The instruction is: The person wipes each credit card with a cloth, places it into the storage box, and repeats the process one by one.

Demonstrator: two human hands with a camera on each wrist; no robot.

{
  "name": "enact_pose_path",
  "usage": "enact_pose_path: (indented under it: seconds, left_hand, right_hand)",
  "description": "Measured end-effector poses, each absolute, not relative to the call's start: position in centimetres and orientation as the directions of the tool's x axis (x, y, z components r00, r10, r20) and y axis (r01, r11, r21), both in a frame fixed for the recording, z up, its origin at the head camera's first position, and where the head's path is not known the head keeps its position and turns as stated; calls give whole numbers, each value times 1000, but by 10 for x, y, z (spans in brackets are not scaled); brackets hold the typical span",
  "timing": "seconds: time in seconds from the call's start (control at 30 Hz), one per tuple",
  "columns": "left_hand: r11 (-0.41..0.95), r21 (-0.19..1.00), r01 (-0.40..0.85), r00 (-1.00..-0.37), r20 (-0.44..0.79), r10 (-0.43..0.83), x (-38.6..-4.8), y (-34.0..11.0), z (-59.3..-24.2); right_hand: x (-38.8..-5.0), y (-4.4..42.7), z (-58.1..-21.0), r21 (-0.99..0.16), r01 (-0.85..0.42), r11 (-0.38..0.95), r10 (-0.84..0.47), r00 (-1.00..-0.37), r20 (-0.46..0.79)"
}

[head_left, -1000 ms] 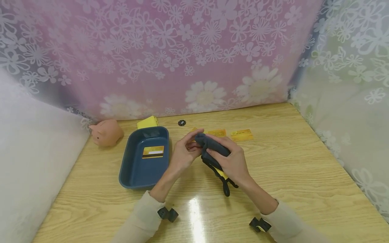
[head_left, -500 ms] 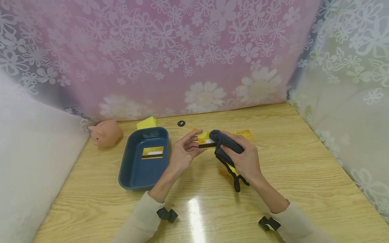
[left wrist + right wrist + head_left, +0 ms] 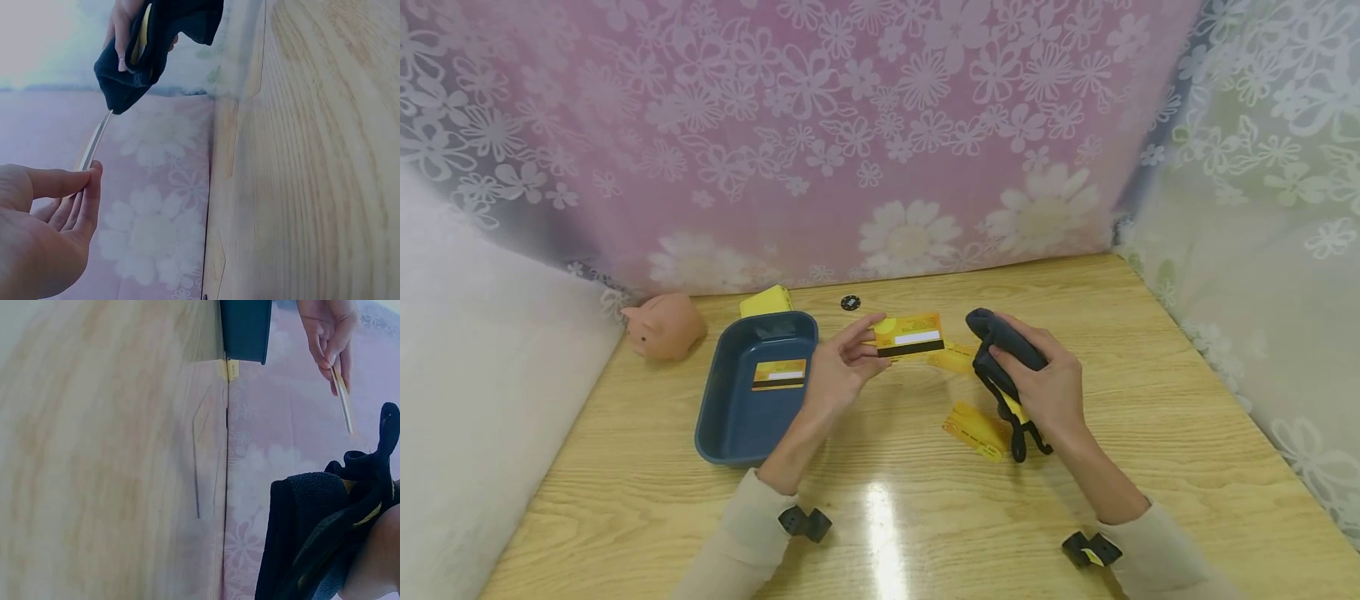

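Note:
My left hand (image 3: 838,367) pinches a yellow bank card (image 3: 910,335) between thumb and fingers, its dark stripe and white strip facing the head camera. Edge-on, the same card (image 3: 97,139) appears in the left wrist view. To the right, my right hand (image 3: 1051,387) grips a dark navy cloth pouch (image 3: 1011,346) with black cords dangling below and something yellow showing at it. A gap separates pouch and card in the head view. Below, on the table, lie yellow cards (image 3: 976,431), and another yellow card (image 3: 953,357) is partly hidden behind the held one.
Left of my left hand stands a blue tray (image 3: 718,417) with one yellow card (image 3: 778,375) in it. Behind are a pink piggy bank (image 3: 664,327), a yellow box-like object (image 3: 766,302) and a black round chip (image 3: 850,302). A flowered curtain (image 3: 865,142) borders the wooden table (image 3: 1150,392).
The card has come out of the pouch in my left hand. My right hand has moved right with the pouch, uncovering the cards on the table.

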State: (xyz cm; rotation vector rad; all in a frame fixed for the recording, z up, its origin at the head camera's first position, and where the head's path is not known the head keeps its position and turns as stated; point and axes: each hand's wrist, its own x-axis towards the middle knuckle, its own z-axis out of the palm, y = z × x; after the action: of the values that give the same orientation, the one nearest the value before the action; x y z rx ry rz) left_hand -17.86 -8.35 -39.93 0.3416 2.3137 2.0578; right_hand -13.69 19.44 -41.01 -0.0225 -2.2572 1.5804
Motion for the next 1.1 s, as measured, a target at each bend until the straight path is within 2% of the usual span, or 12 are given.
enact_pose_path:
  seconds: [0.43, 0.87, 1.1]
  left_hand:
    - [81, 984, 156, -971, 137, 195, -178, -77, -402]
    - [92, 976, 195, -956, 168, 240, -178, -70, -404]
    - [93, 973, 213, -951, 184, 250, -178, -68, -403]
  right_hand:
    - [-135, 173, -403, -906, -368, 210, 83, -917, 391]
    - [-137, 132, -401, -886, -424, 186, -54, -905, 422]
    - [-138, 124, -402, -863, -441, 248, -61, -896, 440]
